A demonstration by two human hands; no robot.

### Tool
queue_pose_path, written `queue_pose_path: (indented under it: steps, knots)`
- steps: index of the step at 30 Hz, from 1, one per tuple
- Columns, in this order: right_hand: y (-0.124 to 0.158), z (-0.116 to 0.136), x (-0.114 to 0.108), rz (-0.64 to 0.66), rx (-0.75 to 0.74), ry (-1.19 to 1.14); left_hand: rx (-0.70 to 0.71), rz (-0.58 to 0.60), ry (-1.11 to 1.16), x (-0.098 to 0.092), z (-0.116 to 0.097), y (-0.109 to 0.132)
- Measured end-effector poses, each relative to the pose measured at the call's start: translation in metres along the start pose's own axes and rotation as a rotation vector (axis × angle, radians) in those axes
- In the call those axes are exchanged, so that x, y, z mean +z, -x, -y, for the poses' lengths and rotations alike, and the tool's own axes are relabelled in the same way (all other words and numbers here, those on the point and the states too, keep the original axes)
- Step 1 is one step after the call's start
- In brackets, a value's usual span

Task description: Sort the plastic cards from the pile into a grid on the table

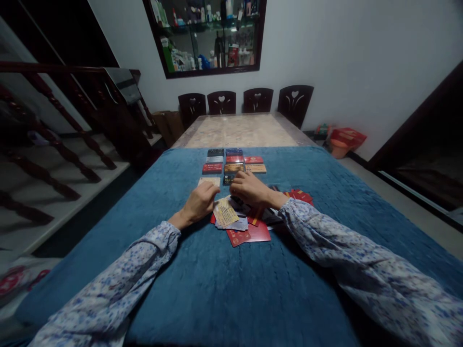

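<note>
Pinching one card [226, 212] by its edge looks best, so nothing slides. The left hand [199, 199] and right hand [250, 188] are apart, fingers bent; I can't tell if they grip any. One messy pile [238, 224] lies by both, on the blue cloth [231, 289] over the counter [238, 130], too jumbled to count. I see ten neat stacks [234, 168] and four chairs [258, 101].

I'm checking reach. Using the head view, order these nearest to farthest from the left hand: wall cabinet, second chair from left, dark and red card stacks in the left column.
1. Red card stack: left column, beyond the left hand.
2. Dark card stack: that column's far end.
3. Second chair from left: beyond the table.
4. Wall cabinet: higher up, behind that chair.
</note>
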State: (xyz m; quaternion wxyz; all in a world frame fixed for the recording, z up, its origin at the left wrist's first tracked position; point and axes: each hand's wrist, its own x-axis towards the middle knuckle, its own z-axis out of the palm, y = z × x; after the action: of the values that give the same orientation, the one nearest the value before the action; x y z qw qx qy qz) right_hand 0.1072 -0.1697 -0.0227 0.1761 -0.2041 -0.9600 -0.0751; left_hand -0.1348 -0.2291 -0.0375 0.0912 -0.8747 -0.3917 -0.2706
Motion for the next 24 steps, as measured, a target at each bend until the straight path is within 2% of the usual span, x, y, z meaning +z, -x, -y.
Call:
queue_pose_path:
  steps: [10,18,24]
  knots:
    - [0.02,0.032,-0.007,0.056,0.029,-0.037,0.02,0.079,0.01,-0.005,-0.018,0.015]
    - [0.028,0.06,-0.011,0.099,-0.001,-0.073,0.074,0.202,0.034,-0.002,-0.017,0.034]
    - [0.03,0.073,-0.012,0.153,0.014,-0.09,0.087,0.277,0.065,-0.007,-0.02,0.043]
